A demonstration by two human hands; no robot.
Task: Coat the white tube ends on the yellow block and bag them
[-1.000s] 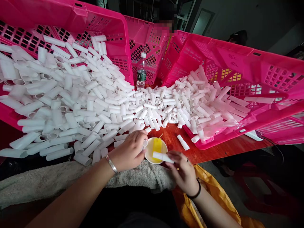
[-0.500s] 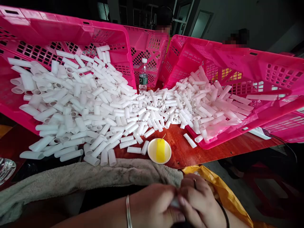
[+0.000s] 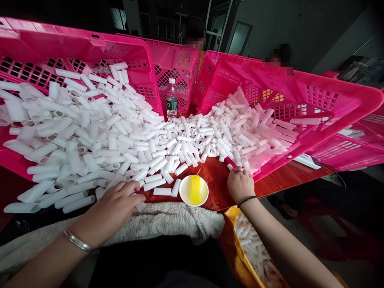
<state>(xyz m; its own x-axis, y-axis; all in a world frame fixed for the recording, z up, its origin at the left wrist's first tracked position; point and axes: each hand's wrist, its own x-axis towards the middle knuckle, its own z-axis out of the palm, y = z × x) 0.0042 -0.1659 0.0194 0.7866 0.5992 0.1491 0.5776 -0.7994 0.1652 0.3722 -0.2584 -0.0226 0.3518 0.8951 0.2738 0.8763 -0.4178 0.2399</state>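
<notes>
Short white plastic tubes (image 3: pixel 99 136) lie in a large loose heap on the red-brown table. My left hand (image 3: pixel 117 208), with a silver bangle at the wrist, is at the front edge of the heap. Its fingers and thumb are closed around a white tube (image 3: pixel 140 206), partly hidden by the hand. On the other side, my right hand (image 3: pixel 241 186) has curled fingers over a tube (image 3: pixel 230 167) lying by the right basket. Most of that tube is hidden beneath the fingers. Between my hands stands a small white bowl (image 3: pixel 183 196) with a yellow block and thin stick in it.
Two tipped pink baskets (image 3: pixel 144 52) (image 3: pixel 303 92) spill tubes from left and right. A water bottle (image 3: pixel 172 102) stands between them. A grey towel (image 3: pixel 180 218) lines the table edge. Below right, a yellow sack (image 3: pixel 237 240) holds more tubes. Two people are behind the baskets.
My hands were together over my lap around something whitish. They have parted and moved forward, left hand to the heap's front, right hand to the tube by the right basket.
</notes>
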